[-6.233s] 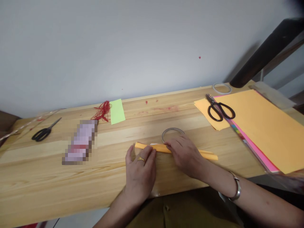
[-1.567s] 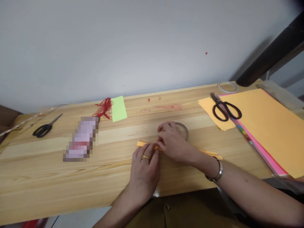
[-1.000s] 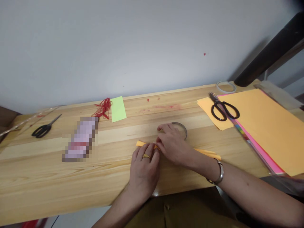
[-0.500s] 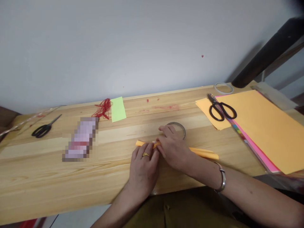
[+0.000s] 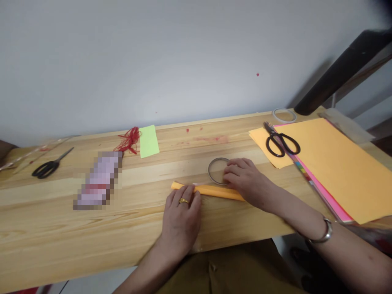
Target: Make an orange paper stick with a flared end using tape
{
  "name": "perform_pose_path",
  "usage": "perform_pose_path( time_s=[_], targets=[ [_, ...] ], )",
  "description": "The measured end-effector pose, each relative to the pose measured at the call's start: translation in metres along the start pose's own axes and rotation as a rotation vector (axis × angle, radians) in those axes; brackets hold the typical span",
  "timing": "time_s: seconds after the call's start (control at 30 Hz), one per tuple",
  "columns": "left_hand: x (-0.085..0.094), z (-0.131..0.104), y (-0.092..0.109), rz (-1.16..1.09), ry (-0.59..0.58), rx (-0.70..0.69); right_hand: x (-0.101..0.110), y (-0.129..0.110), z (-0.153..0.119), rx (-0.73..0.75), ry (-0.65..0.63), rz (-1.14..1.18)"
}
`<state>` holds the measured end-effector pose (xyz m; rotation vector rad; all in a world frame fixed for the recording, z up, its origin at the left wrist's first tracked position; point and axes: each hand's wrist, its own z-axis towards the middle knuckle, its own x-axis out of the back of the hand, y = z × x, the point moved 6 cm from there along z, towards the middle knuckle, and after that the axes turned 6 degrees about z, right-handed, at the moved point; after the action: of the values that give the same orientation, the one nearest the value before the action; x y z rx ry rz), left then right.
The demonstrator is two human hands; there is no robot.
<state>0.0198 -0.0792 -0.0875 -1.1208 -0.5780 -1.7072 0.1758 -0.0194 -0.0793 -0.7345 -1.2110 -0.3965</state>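
A narrow folded or rolled strip of orange paper (image 5: 214, 191) lies across the table near its front edge. My left hand (image 5: 183, 214), with a gold ring on one finger, is closed on the strip near its left end. Over the strip's right part is my right hand (image 5: 248, 181), its fingers curled at the right side of a roll of tape (image 5: 209, 169) that lies flat behind the strip. What the right fingertips grip is hidden. A small whitish bit shows beside the left fingers.
Black scissors (image 5: 283, 143) rest on orange and pink sheets (image 5: 346, 163) at the right, near a white ring (image 5: 284, 115). At the left are other scissors (image 5: 47, 168), a pixelated object (image 5: 99, 179), red string (image 5: 128, 141) and a green paper (image 5: 149, 141).
My right hand has moved right along the orange strip, away from my left hand, uncovering the strip's middle and more of the tape roll. The view has shifted slightly.
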Motion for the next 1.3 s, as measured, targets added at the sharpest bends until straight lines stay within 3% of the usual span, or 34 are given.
perform_pose_path(
  time_s=[0.23,0.4,0.53,0.73,1.07,1.3],
  targets=[
    [-0.003,-0.002,-0.001,0.012,-0.028,-0.008,0.011,-0.001,0.012,0.021,0.006,-0.027],
    [-0.004,-0.003,0.000,0.054,-0.058,-0.016,0.034,-0.023,0.034,0.086,0.059,-0.064],
    [-0.005,-0.003,0.000,0.071,-0.059,-0.007,0.049,-0.044,0.041,0.153,0.027,-0.173],
    [-0.003,-0.002,0.001,0.062,-0.042,-0.017,0.062,-0.052,0.016,0.135,0.038,-0.299],
    [-0.001,0.000,0.002,0.095,-0.076,-0.049,0.085,-0.019,-0.049,-0.063,0.161,-0.458],
    [0.009,-0.008,0.002,0.143,-0.099,-0.098,0.078,-0.003,-0.059,-0.156,0.153,-0.387]
  ],
)
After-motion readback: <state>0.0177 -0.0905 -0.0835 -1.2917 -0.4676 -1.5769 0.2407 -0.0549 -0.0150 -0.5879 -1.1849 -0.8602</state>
